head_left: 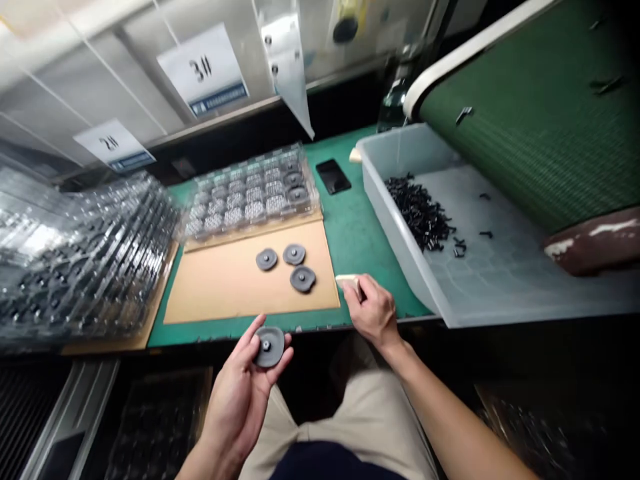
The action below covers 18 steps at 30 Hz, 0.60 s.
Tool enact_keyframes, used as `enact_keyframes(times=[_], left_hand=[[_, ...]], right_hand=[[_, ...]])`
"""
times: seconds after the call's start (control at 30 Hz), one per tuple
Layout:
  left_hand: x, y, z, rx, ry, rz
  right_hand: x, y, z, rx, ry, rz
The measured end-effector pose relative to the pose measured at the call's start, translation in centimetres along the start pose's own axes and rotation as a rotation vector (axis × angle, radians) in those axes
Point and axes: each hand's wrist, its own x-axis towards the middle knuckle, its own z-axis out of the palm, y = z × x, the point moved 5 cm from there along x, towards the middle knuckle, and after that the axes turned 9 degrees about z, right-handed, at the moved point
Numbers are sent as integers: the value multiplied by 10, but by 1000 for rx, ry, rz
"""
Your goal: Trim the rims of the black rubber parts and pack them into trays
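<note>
My left hand holds a round grey disc part with a small centre hub, fingers curled around its rim, just off the table's front edge. My right hand rests at the table edge, fingers closed on a small pale stick-shaped object. Three more grey discs lie on a tan cardboard sheet in front of me. Behind the sheet stands a clear plastic blister tray with a few discs in its right-hand pockets.
A stack of clear trays fills the left. At right, a translucent bin holds a pile of small black parts, beside a green conveyor belt. A black phone lies on the green mat.
</note>
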Motion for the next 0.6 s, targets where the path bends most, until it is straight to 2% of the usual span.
enact_keyframes(times=[0.13,0.23,0.3,0.4,0.5,0.6], left_hand=[[45,38,17,169,-109,182],[90,87,42,456,-210,510],[125,122,64,603,-211,703],[180,166,104,769,-147,916],[225,190,144,959,-116,1065],[258,197,176,1108,-104,1142]], right_hand=[[1,3,3,35,5,-36],[-2,7,6,54,5,-37],[-3,9,8,62,-2,-34],[-4,9,11,57,-27,-31],[-3,7,11,30,-36,-35],[-4,5,9,10,-35,-38]])
